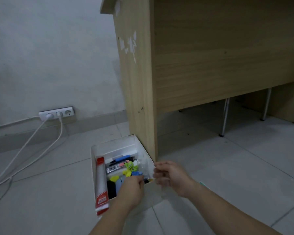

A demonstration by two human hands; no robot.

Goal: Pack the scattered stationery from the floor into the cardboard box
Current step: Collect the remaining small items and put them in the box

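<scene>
Stationery (126, 167) already heaped inside cardboard box (112, 143), just under and ahead of left hand (131, 185) fingertips. Looks light and small: stiff markers, springy plastic clips, long ruler pack (101, 180) left of the fingers, sticking over the box edge. Left fingers curled down among the pieces; cannot tell whether pinching one. Right hand (170, 175) blurred, fingers loosely bent, apart, beside the right wall, holding nothing visible. Best pinched singly at stiff parts.
</scene>
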